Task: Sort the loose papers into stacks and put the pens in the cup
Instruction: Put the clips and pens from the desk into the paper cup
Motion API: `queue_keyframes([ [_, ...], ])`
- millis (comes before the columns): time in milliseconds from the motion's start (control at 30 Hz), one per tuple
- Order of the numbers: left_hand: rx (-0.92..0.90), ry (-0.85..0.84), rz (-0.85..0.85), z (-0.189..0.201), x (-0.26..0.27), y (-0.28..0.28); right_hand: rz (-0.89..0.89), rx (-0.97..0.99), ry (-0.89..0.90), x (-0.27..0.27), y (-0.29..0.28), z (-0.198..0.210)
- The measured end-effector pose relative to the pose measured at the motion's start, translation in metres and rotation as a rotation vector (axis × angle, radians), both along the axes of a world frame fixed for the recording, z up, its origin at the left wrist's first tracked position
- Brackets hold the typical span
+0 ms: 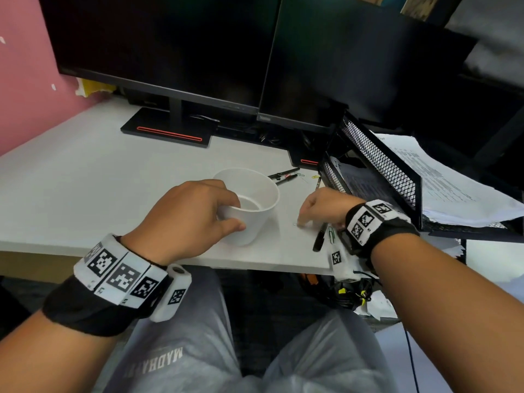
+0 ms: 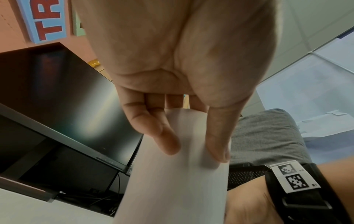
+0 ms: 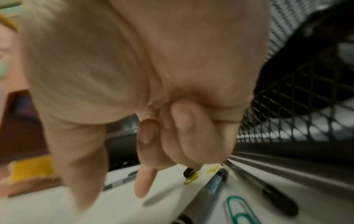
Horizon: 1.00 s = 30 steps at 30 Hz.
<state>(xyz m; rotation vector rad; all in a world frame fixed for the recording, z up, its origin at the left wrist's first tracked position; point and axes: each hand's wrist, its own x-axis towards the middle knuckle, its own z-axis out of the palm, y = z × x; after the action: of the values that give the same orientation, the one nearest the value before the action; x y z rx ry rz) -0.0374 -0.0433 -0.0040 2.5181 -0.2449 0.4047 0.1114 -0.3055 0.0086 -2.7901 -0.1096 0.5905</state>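
Note:
My left hand (image 1: 236,214) grips the white paper cup (image 1: 255,194) upright near the desk's front edge. In the left wrist view the thumb and fingers (image 2: 166,136) press on the cup's wall (image 2: 178,181). To its right my right hand (image 1: 304,221) hovers low over the desk with thumb and forefinger pointing down. The other fingers are curled in, and the end of a black pen (image 3: 191,172) sticks out under them. A blue-labelled pen (image 3: 210,191) and a black pen (image 3: 277,197) lie beneath that hand. Two more pens (image 1: 283,175) lie behind the cup.
Paper clips lie on the desk: a green one (image 1: 331,234) and yellow ones (image 3: 212,169). A black mesh tray (image 1: 380,160) at the right holds printed papers (image 1: 442,180). Two dark monitors (image 1: 170,52) stand at the back. The desk edge (image 1: 255,265) runs just under my wrists.

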Motion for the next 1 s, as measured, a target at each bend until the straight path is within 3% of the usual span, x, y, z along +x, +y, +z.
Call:
queue_keyframes([
  [367,0.001,0.007,-0.004,0.002,-0.002,-0.002,0.153,-0.181,0.021,-0.001,0.019,-0.010],
  [633,0.023,0.027,-0.004,0.002,-0.001,0.001,0.077,-0.098,-0.068,0.008,0.010,0.005],
  [867,0.019,0.009,0.007,0.002,0.001,0.003,0.094,-0.297,-0.017,0.015,0.003,0.002],
  [1000,0.021,0.016,0.001,0.002,0.001,0.002,0.112,-0.302,-0.011,0.014,0.007,-0.007],
])
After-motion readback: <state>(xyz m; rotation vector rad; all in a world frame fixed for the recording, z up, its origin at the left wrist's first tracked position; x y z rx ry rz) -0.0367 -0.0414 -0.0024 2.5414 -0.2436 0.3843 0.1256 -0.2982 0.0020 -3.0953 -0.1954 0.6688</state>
